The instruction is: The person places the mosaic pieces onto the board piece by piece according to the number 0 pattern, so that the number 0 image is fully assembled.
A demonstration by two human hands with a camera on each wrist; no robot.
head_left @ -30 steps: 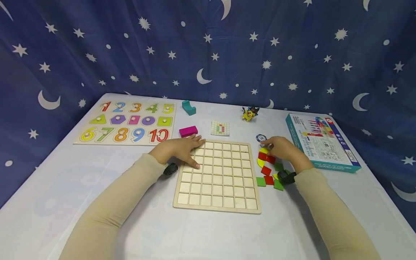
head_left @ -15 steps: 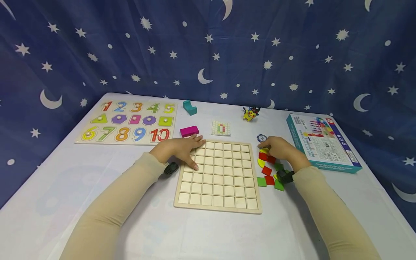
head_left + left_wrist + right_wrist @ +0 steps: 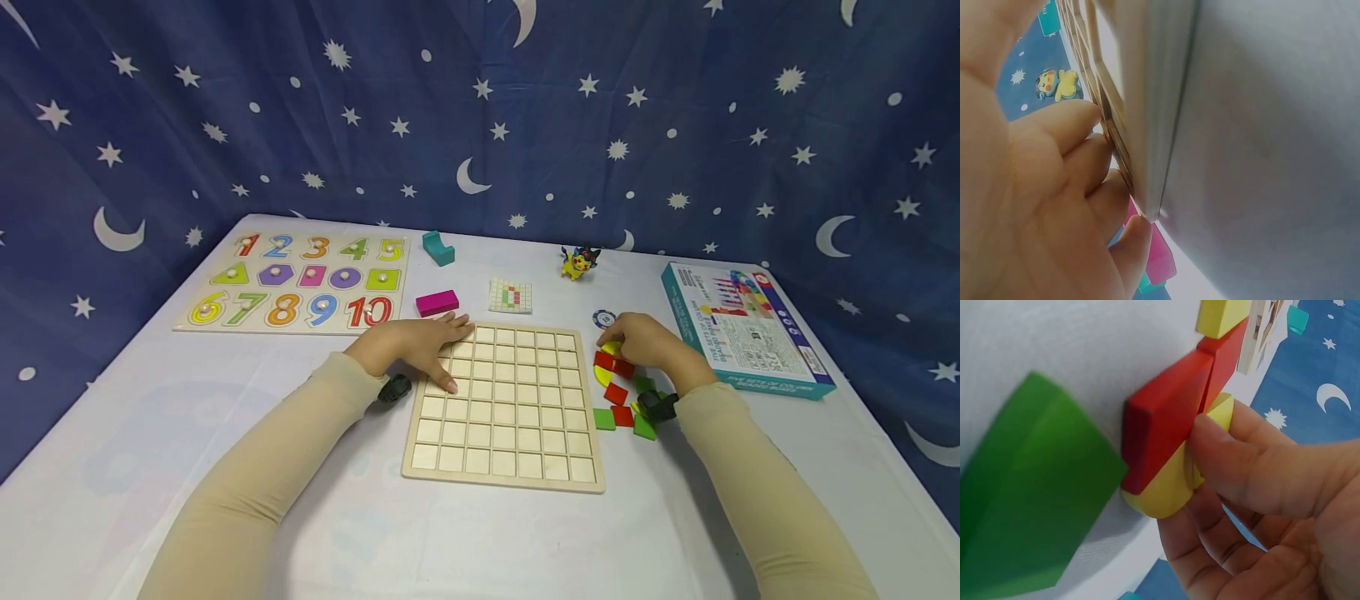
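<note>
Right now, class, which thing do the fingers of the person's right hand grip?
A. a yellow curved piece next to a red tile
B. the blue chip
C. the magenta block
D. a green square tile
A: the right wrist view shows the fingers and thumb of the right hand curled round the yellow curved piece, which lies against a red tile; the green tile lies untouched.

White table (image 3: 225, 400) with grid board (image 3: 504, 408), number puzzle (image 3: 296, 283), coloured tiles (image 3: 621, 396), box (image 3: 742, 327).
</note>
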